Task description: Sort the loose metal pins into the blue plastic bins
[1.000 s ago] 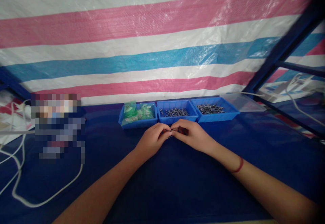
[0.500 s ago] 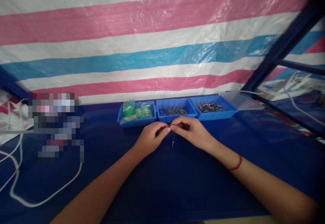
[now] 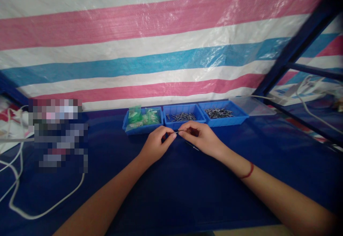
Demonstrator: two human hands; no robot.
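Left hand point(image 3: 156, 144) and right hand point(image 3: 202, 138) pinched one pin point(image 3: 177, 132), apparently for steadiness, with bins point(image 3: 227, 121) just beyond, seemingly for reach.

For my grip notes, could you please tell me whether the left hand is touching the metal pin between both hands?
Touching: the head view shows the left hand pinching the metal pin.

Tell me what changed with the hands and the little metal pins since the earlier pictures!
Half a second ago, the loose metal pin below the right hand pointed nearly straight down the picture; now it slants down rightward. The left hand has drawn slightly away, with a thin metal piece now showing pinched between both hands. The three blue bins stayed put.
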